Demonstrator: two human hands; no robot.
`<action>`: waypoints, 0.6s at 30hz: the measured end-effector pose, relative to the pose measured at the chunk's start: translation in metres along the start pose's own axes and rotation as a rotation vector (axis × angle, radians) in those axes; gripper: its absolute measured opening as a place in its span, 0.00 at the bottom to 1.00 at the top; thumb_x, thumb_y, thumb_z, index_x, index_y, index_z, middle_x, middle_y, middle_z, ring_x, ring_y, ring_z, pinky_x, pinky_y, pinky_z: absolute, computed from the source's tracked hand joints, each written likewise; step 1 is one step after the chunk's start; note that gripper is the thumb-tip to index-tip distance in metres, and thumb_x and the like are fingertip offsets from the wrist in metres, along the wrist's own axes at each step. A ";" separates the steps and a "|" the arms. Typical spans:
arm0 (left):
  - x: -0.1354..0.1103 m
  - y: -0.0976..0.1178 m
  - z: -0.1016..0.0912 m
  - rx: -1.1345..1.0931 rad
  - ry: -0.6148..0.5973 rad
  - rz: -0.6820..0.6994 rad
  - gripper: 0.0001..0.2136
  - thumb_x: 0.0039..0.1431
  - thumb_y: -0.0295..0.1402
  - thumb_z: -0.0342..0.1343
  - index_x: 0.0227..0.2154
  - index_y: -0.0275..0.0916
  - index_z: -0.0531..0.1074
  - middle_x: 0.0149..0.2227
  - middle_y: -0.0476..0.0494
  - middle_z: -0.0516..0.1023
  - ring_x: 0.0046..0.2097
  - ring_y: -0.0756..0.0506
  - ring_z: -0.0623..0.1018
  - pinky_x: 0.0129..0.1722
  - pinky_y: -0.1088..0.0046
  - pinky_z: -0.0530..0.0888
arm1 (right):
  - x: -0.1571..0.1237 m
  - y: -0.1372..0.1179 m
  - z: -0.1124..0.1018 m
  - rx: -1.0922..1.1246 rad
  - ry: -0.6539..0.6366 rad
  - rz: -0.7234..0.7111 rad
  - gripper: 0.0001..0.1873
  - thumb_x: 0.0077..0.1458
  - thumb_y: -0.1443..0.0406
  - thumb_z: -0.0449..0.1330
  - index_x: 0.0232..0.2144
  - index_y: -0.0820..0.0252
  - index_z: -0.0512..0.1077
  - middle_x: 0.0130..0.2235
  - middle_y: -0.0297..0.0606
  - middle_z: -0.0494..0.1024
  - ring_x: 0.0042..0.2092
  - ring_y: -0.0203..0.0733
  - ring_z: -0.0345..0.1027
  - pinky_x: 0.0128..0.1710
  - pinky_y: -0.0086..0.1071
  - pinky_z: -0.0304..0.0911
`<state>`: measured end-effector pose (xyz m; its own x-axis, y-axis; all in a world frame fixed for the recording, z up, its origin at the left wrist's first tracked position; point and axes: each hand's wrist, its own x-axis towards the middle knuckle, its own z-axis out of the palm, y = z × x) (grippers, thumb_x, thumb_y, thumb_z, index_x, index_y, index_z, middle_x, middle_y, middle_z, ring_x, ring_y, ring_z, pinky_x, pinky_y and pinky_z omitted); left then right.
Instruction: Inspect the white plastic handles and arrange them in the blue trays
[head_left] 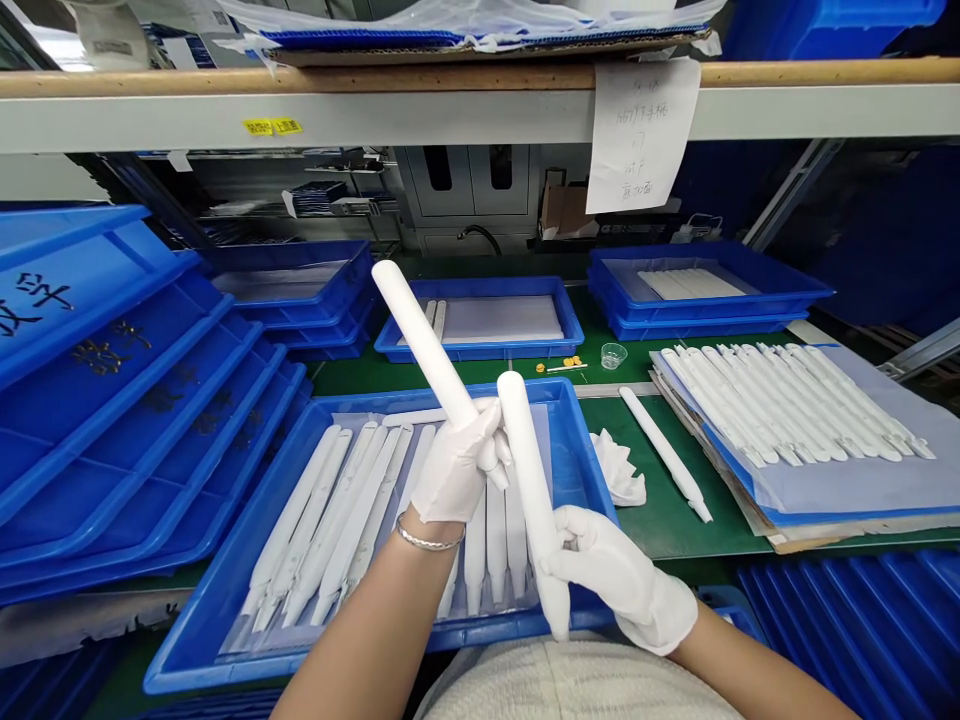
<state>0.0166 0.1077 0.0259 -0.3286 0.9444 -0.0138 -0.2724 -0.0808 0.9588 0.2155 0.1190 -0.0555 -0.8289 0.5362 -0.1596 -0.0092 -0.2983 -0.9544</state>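
My left hand (454,465), in a white glove, is closed around the lower end of a long white plastic handle (420,335) that leans up and to the left. My right hand (615,570), also gloved, pinches a second white plastic handle (529,470) near its narrow lower end; this one stands almost upright, and its side is close to my left fingertips. Whether those fingertips touch it I cannot tell. Beneath both hands, a blue tray (577,430) holds several similar handles (334,520) lying side by side on a pale sheet. My forearms and left hand hide some of them.
A single handle (664,455) and a crumpled white cloth (619,470) lie right of the tray. More handles (802,400) lie in a row on a sheet. Blue trays (112,400) are stacked at left. A small clear cup (613,355) stands behind. A shelf (450,115) crosses overhead.
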 end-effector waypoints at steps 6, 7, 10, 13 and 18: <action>0.001 -0.001 0.000 -0.030 0.001 -0.032 0.17 0.60 0.43 0.61 0.41 0.31 0.74 0.14 0.50 0.73 0.16 0.48 0.72 0.18 0.75 0.68 | -0.001 -0.001 0.000 0.092 0.008 0.026 0.19 0.52 0.56 0.70 0.34 0.64 0.70 0.30 0.36 0.75 0.32 0.36 0.68 0.38 0.34 0.65; 0.002 -0.001 0.000 -0.030 0.003 -0.037 0.18 0.60 0.43 0.61 0.41 0.31 0.74 0.14 0.50 0.73 0.16 0.48 0.72 0.17 0.75 0.67 | -0.001 0.000 0.000 0.097 0.007 0.024 0.19 0.52 0.56 0.71 0.34 0.64 0.70 0.30 0.35 0.75 0.31 0.35 0.68 0.37 0.34 0.65; 0.002 -0.002 -0.001 -0.029 -0.002 -0.049 0.17 0.60 0.43 0.61 0.40 0.31 0.73 0.15 0.50 0.73 0.14 0.49 0.70 0.16 0.75 0.66 | -0.002 0.002 -0.002 0.116 -0.001 0.022 0.19 0.51 0.56 0.72 0.35 0.65 0.71 0.31 0.35 0.75 0.32 0.35 0.68 0.36 0.33 0.64; 0.003 -0.005 -0.003 -0.033 -0.003 -0.042 0.17 0.60 0.43 0.61 0.40 0.31 0.73 0.15 0.50 0.73 0.16 0.49 0.71 0.16 0.76 0.65 | -0.002 0.004 -0.004 0.137 -0.004 0.023 0.21 0.50 0.55 0.73 0.35 0.65 0.72 0.32 0.36 0.75 0.32 0.34 0.67 0.36 0.32 0.64; 0.003 -0.006 -0.003 -0.028 -0.006 -0.037 0.17 0.60 0.43 0.61 0.41 0.31 0.74 0.15 0.50 0.73 0.16 0.49 0.72 0.16 0.76 0.65 | -0.003 0.003 -0.003 0.144 -0.014 0.014 0.20 0.51 0.55 0.72 0.35 0.64 0.71 0.32 0.36 0.74 0.32 0.34 0.67 0.36 0.32 0.64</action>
<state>0.0148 0.1103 0.0191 -0.3125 0.9487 -0.0475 -0.3100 -0.0546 0.9492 0.2194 0.1194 -0.0587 -0.8371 0.5205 -0.1682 -0.0772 -0.4168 -0.9057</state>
